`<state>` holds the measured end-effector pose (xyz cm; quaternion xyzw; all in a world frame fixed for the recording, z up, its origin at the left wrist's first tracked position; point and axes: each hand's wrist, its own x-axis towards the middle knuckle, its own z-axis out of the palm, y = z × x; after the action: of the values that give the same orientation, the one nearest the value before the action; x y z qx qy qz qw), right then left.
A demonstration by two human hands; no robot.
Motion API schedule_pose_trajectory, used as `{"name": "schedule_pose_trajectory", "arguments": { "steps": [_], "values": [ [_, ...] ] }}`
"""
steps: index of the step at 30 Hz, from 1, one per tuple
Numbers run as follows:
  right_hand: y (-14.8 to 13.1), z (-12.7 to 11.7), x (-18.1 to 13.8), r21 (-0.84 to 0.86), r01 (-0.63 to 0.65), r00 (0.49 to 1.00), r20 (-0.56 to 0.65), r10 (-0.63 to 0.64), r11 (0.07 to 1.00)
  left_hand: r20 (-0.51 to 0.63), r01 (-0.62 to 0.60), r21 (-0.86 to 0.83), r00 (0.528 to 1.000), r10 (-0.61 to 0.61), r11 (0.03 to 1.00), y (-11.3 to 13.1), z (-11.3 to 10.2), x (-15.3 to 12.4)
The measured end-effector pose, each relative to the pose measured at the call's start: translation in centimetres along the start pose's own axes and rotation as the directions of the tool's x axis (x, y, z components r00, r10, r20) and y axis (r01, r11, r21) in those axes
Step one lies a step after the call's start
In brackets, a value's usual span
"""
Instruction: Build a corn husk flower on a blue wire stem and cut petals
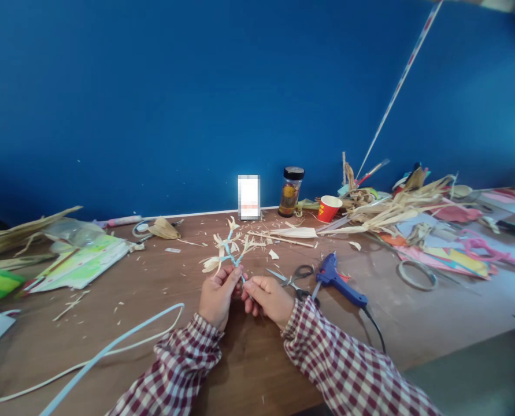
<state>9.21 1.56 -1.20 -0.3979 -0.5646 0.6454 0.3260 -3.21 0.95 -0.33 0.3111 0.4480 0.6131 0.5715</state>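
"So, what is being held over the near middle of the table (248,372)?"

"A husk spray (228,249), with pale, petal-like tufts set along a pale blue stem (235,264). Its tufted end is pointed toward the far side."

"And how is it gripped?"

"By the left hand (217,297), the stem is pinched between thumb and fingers, just below the tufts. By the right hand (269,297), its lower end is grasped, the fingertips drawn together close beside the left hand. What exactly is covered by those fingertips cannot be made out."

"Which step seems to be in hand, then?"

"Judged from the grip, the lower stem appears to be twisted or wrapped; which of the two cannot be told. No tool is being used: the scissors (290,282) and the blue glue gun (335,279) are laid side by side to the right, untouched."

"What would be called for by the next move?"

"Probably a steady hold by the left hand while the stem is worked by the right fingertips, with the tufts left uncrushed. If cutting or gluing were wanted, a hand would first have to be freed."

"And farther off?"

"A red paper cup (326,211) and a lidded jar (290,193) are placed at the far side, right of middle, with dry husks (396,214) heaped further right."
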Motion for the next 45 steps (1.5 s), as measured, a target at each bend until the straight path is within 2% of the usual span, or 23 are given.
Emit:
{"name": "schedule_pose_trajectory", "arguments": {
  "steps": [2, 4, 7, 10, 14, 18, 20, 26, 30, 36, 38, 42, 45],
  "values": [
    [0.0, 0.0, -0.1, -0.03, 0.033, 0.999, -0.028, -0.034, 0.999, 0.014, 0.017, -0.001, 1.0, -0.017, 1.0, 0.0, 0.0, -0.1],
    [-0.3, 0.0, -0.3, -0.004, 0.004, 1.0, -0.003, -0.004, 1.0, 0.02, 0.037, -0.011, 0.999, -0.037, 0.999, 0.0, 0.1, -0.2],
    [-1.2, -0.3, -0.6, 0.111, -0.167, 0.983, 0.091, 0.157, 0.98, 0.01, 0.024, -0.028, 1.0, -0.024, 0.999, 0.2, 0.0, -0.1],
    [-1.8, -0.5, -0.7, 0.173, -0.274, 0.96, 0.103, 0.259, 0.946, 0.004, -0.007, -0.01, 1.0, 0.007, 1.0, 0.3, -0.2, 0.0],
    [-1.3, -0.3, -0.5, 0.158, -0.201, 0.978, 0.083, 0.19, 0.967, -0.004, -0.004, 0.026, 1.0, 0.005, 1.0, 0.2, -0.1, 0.0],
    [-0.4, 0.1, -0.2, 0.11, -0.065, 0.998, 0.004, 0.065, 0.992, 0.062, 0.024, 0.012, 0.998, -0.024, 1.0, 0.2, 0.1, -0.2],
    [-0.3, 0.2, -0.3, 0.083, -0.048, 0.998, -0.03, 0.051, 0.995, 0.076, 0.032, 0.007, 0.997, -0.033, 0.999, 0.2, 0.2, -0.3],
    [-1.2, -0.1, -0.7, 0.234, -0.226, 0.972, 0.117, 0.203, 0.946, 0.067, 0.083, -0.077, 0.995, -0.078, 0.994, 0.3, 0.0, -0.2],
    [-0.9, 0.0, -0.7, 0.291, -0.214, 0.971, 0.167, 0.171, 0.933, 0.089, 0.103, -0.094, 0.992, -0.095, 0.99, 0.3, 0.0, -0.4],
    [-0.2, 0.4, -0.6, 0.287, -0.16, 0.986, 0.089, 0.14, 0.945, 0.213, 0.141, -0.148, 0.971, -0.108, 0.979, 0.3, 0.3, -0.8],
    [-0.4, 0.3, -0.7, 0.291, -0.171, 0.984, 0.103, 0.146, 0.941, 0.205, 0.142, -0.148, 0.973, -0.11, 0.979, 0.4, 0.3, -0.7],
    [-0.9, 0.1, -0.8, 0.334, -0.289, 0.951, 0.208, 0.229, 0.897, 0.145, 0.11, -0.136, 0.985, -0.09, 0.985, 0.4, 0.2, -0.4],
    [-0.8, 0.1, -0.8, 0.336, -0.254, 0.96, 0.199, 0.195, 0.907, 0.098, 0.082, -0.152, 0.993, -0.067, 0.985, 0.5, 0.1, -0.3]
  ]
}}
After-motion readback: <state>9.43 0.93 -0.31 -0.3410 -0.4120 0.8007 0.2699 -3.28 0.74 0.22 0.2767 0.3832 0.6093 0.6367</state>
